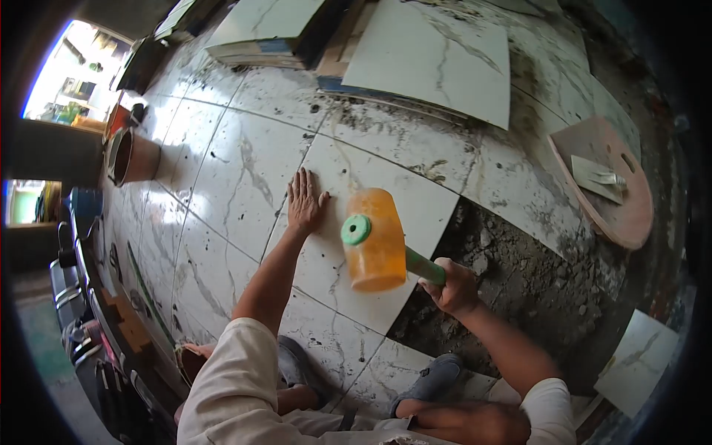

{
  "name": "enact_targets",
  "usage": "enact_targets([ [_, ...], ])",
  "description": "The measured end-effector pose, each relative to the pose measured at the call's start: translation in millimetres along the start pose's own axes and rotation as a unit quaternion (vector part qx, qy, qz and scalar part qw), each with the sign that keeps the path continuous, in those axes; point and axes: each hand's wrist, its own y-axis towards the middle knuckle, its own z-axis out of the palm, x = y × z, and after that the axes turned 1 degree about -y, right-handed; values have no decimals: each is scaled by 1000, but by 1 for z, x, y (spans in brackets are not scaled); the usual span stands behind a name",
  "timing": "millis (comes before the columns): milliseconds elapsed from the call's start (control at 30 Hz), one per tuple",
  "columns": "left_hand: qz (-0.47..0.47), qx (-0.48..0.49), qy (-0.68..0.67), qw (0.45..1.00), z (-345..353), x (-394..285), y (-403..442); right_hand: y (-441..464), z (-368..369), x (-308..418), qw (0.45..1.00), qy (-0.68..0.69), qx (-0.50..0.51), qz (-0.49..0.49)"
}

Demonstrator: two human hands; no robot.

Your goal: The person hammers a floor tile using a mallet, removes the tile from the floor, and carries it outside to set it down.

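My left hand [302,202] lies flat on a white marbled floor tile [356,319], its fingers stretched out near the joint with the neighbouring tile. In my right hand [451,288] is the green handle of a rubber mallet [380,256], with the fingers wrapped round it. The mallet has a translucent orange head with a green round end cap facing up. Its head hangs over the tile to the right of my left hand; whether it touches the surface I cannot tell. Along the tile's right edge runs a bed of dark, crumbly mortar [512,274].
Stacked tiles [437,59] stand at the far side, beside another stack [259,30]. A pinkish board [615,185] with a small tile piece lies at right. A bucket [137,156] stands at left. A cut tile [638,363] lies lower right. My shoes [430,382] rest near the tile.
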Motion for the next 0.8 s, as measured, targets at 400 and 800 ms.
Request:
enact_targets([
  [400,-52,-37,-3,998,-9,5,-21,77,62,-8,997,-13,80,-16],
  [800,-68,-50,-59,995,-19,1,-21,109,78,-52,950,-229,196,86],
])
